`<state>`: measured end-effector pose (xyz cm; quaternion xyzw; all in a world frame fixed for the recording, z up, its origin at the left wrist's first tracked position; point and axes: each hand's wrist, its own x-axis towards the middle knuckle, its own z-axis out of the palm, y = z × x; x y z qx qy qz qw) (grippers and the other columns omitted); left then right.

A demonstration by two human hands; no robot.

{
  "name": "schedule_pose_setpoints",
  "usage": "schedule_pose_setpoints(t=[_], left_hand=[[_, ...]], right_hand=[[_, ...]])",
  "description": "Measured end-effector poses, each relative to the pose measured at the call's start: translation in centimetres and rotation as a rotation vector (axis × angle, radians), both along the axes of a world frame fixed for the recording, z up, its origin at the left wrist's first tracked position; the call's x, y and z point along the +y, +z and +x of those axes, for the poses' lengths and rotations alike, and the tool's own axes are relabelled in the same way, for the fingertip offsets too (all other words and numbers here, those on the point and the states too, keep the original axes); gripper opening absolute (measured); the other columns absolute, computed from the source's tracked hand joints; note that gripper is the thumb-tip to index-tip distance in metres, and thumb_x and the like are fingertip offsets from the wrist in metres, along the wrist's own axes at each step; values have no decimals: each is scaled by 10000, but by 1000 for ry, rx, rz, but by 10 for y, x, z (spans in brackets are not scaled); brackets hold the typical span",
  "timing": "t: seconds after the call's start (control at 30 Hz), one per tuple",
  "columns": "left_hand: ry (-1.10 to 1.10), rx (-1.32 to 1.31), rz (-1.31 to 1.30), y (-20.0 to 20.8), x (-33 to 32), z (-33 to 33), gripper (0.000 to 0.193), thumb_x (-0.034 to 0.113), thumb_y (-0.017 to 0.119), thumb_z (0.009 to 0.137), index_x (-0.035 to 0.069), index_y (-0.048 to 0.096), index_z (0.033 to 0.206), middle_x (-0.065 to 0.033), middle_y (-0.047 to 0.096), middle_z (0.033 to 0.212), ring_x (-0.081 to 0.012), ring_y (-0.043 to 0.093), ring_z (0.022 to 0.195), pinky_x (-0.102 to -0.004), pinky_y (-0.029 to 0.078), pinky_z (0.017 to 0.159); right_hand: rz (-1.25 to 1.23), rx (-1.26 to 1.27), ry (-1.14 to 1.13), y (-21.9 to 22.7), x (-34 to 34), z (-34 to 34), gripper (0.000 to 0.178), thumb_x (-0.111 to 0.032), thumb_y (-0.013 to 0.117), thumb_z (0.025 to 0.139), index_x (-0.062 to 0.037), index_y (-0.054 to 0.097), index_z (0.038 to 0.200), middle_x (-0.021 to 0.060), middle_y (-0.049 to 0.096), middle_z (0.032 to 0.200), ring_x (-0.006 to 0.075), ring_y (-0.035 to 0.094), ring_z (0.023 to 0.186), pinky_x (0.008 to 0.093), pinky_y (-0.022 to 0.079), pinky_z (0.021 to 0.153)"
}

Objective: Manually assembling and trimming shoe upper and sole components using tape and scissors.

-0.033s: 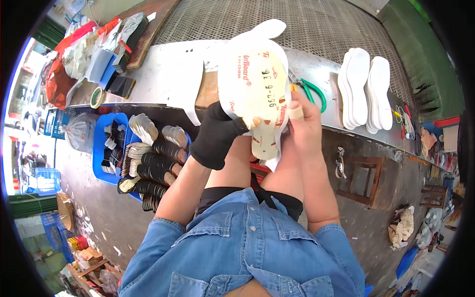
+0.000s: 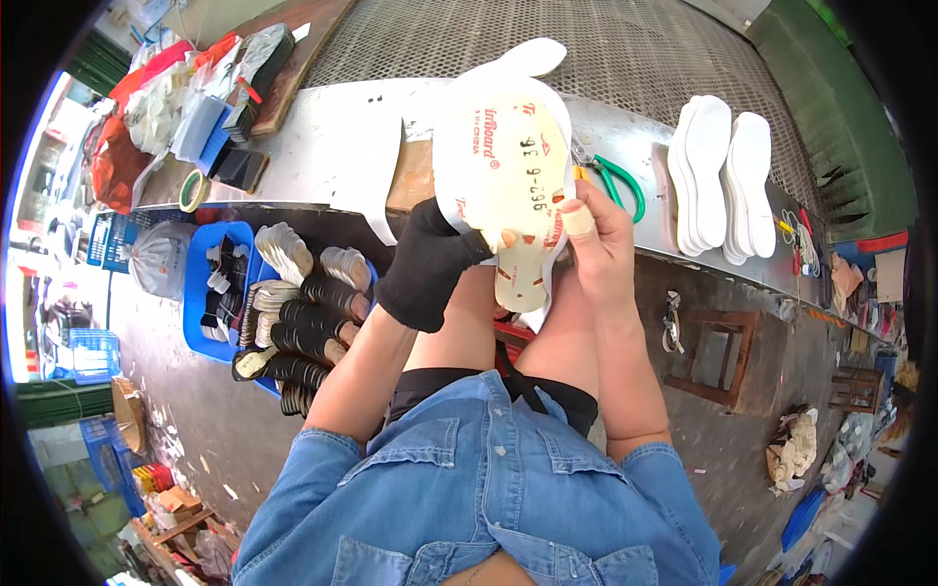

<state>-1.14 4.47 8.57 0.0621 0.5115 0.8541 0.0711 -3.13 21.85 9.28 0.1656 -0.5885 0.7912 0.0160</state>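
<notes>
My left hand (image 2: 430,269), in a black glove with bare fingertips, is closed on the lower left edge of a cream insole board (image 2: 513,166) with red and black print. White material shows along the board's left side, under it. My right hand (image 2: 601,244) is bare, with a tan bandage on the thumb. It pinches the board's right edge between thumb and fingers. The board is held above my lap, at the bench's near edge. Close beyond my right hand lie green-handled scissors (image 2: 625,186), partly hidden. White insoles (image 2: 532,57) show behind the board's far end.
Stacks of white insoles (image 2: 703,161) stand on the metal bench (image 2: 332,127) at the right. A phone (image 2: 241,169) and a tape roll (image 2: 193,190) lie at the left. Below is a blue crate (image 2: 200,313) beside many packed insoles (image 2: 313,327). A wooden stool (image 2: 718,356) stands right.
The insole board has shifted very slightly. My right thumb and fingers have moved a little along its right edge.
</notes>
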Motion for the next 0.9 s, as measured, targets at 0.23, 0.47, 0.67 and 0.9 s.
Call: schedule_pose_setpoints(t=[0.23,0.47,0.67,0.9], left_hand=[[120,67,-343,7,7,-1,268,52,680,760,-19,624,1012,-71,674,904,-111,620,791,-265,502,694],[481,929,-1254,26,-23,-18,335,105,714,642,99,623,964,-76,599,775,-226,593,680,-318,488,607],[117,903,-1105,25,-28,-28,457,97,697,638,121,610,1086,-99,620,806,-279,619,751,-344,497,648],[-55,110,-496,-13,-23,-24,267,160,563,876,19,563,1102,-23,574,703,-69,504,583,-244,421,515]], right_hand=[[170,15,-61,-13,12,5,210,-94,611,848,14,585,1026,5,634,824,39,536,610,192,422,522],[-233,-561,257,-39,46,-7,375,-278,519,911,2,534,1161,109,661,958,111,657,709,186,522,531],[-92,-827,80,-25,9,8,418,-295,521,904,7,482,1190,103,624,919,134,632,706,258,560,630],[94,-113,36,-21,-24,28,573,-100,729,717,4,438,1200,80,585,995,138,592,876,273,508,727]])
